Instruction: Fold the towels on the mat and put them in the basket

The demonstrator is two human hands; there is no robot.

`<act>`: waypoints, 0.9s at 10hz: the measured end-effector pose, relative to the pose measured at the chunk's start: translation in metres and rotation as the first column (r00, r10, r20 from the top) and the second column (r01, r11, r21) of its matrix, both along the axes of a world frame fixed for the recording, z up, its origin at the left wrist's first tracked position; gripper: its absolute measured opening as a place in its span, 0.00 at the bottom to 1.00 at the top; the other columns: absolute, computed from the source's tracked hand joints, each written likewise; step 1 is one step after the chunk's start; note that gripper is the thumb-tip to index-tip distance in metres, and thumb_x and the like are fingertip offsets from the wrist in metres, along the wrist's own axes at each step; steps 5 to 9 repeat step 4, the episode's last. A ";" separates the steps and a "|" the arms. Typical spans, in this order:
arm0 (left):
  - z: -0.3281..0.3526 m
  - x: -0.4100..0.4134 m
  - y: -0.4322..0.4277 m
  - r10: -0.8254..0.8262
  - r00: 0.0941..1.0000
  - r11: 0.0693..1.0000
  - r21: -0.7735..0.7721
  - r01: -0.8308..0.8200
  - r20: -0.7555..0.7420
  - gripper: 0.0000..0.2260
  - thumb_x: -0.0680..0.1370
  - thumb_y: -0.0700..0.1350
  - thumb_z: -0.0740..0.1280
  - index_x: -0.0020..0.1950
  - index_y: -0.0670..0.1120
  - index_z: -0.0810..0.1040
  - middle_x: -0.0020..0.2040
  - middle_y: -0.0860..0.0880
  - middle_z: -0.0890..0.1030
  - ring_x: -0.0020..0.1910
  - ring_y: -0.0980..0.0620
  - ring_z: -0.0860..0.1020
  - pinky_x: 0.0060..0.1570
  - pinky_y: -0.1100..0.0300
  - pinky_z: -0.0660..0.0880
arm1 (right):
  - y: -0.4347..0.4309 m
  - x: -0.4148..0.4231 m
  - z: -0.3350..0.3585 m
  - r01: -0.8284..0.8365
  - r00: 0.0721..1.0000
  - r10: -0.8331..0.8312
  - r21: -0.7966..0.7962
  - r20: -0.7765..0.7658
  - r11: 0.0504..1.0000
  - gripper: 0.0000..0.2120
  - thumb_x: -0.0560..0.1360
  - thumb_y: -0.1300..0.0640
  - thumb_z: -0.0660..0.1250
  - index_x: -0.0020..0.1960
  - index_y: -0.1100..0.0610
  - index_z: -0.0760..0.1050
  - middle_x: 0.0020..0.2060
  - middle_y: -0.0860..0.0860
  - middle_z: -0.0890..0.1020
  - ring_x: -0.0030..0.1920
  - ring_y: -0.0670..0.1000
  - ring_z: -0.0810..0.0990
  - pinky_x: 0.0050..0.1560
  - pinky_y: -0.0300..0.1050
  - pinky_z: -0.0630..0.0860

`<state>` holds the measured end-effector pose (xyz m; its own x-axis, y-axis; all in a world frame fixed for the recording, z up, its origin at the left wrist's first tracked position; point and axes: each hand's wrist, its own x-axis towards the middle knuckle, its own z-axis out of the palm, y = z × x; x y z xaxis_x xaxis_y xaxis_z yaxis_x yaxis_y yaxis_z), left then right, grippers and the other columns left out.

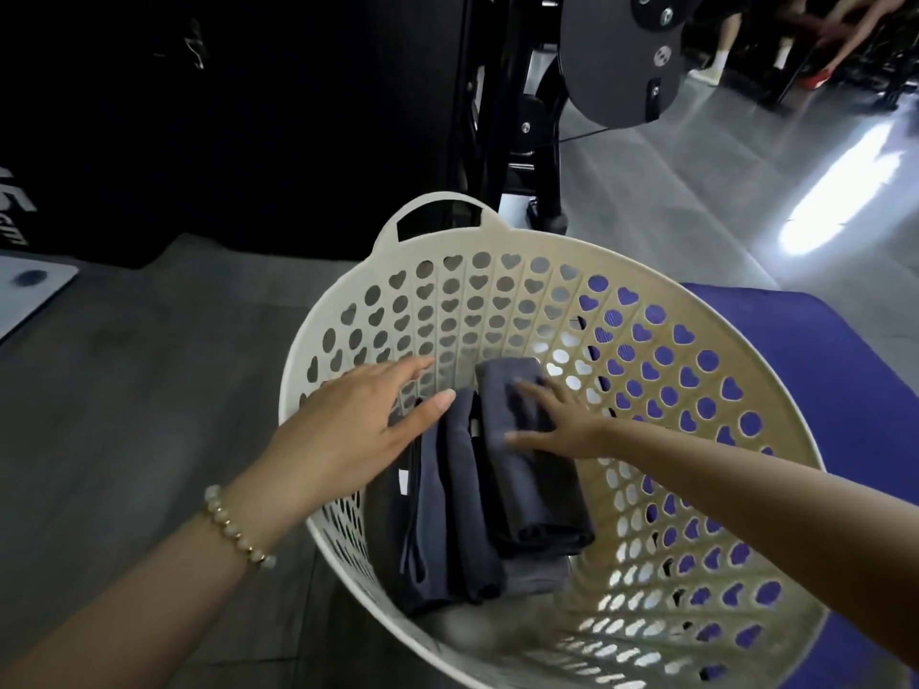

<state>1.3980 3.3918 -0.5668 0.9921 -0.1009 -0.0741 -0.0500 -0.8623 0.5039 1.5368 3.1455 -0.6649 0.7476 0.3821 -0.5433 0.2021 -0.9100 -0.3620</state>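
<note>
Your right hand lay flat, fingers straight and spread, on the top folded towel, pressing rather than gripping it. Your left hand was open too, fingers stretched out over the near-left rim, with the thumb tip close to the other dark towels; I couldn't tell whether it touched them. So your hands were apart and neither was clamped on anything. All the towels in view sat folded inside the basket, packed toward its left side, and the top one rested partly on a paler fold below it. The risk here, as I judged it, was that a flat palm could slide that top towel when you withdrew. A drag backward could have peeled its upper layer open or tipped it off its neighbours into the bare part of the basket bottom. The left-hand towels looked to be standing on edge and leaning, so a nudge from your thumb might have toppled them and loosened the folds. Your bracelet hung near the perforated wall and could have snagged in a heart-shaped hole. The basket stood partly on the purple mat and partly on the grey floor, so leaning on the rim might have rocked it.
</note>
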 end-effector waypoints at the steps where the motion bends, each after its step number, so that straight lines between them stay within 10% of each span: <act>1: 0.002 -0.003 -0.001 0.002 0.999 0.998 0.067 0.000 -0.033 0.34 0.73 0.70 0.45 0.77 0.59 0.54 0.75 0.59 0.63 0.73 0.59 0.61 0.70 0.59 0.59 | 0.011 -0.020 -0.008 -0.130 0.991 0.127 -0.156 -0.029 0.979 0.46 0.68 0.28 0.62 0.76 0.37 0.40 0.76 0.48 0.33 0.76 0.60 0.33 0.75 0.62 0.46; 3: 0.005 -0.007 -0.006 -0.007 0.992 0.975 0.218 0.033 -0.123 0.36 0.72 0.71 0.45 0.77 0.56 0.55 0.76 0.56 0.62 0.73 0.56 0.62 0.70 0.57 0.60 | 0.029 -0.018 -0.005 -0.165 0.986 0.144 -0.339 -0.087 0.926 0.47 0.68 0.25 0.57 0.76 0.38 0.37 0.76 0.50 0.33 0.75 0.62 0.33 0.74 0.64 0.46; 4: 0.003 -0.005 -0.007 0.028 0.992 0.967 0.253 0.004 -0.125 0.36 0.72 0.72 0.48 0.76 0.56 0.60 0.74 0.55 0.66 0.71 0.54 0.66 0.68 0.55 0.64 | 0.033 -0.012 0.050 -0.191 0.981 0.190 -0.173 -0.023 0.966 0.41 0.74 0.31 0.57 0.78 0.45 0.42 0.78 0.51 0.40 0.77 0.60 0.46 0.75 0.60 0.52; 9: 0.003 -0.005 -0.007 0.028 0.992 0.967 0.253 0.004 -0.125 0.36 0.72 0.72 0.48 0.76 0.56 0.60 0.74 0.55 0.66 0.71 0.54 0.66 0.68 0.55 0.64 | 0.033 -0.012 0.050 -0.191 0.981 0.190 -0.173 -0.023 0.966 0.41 0.74 0.31 0.57 0.78 0.45 0.42 0.78 0.51 0.40 0.77 0.60 0.46 0.75 0.60 0.52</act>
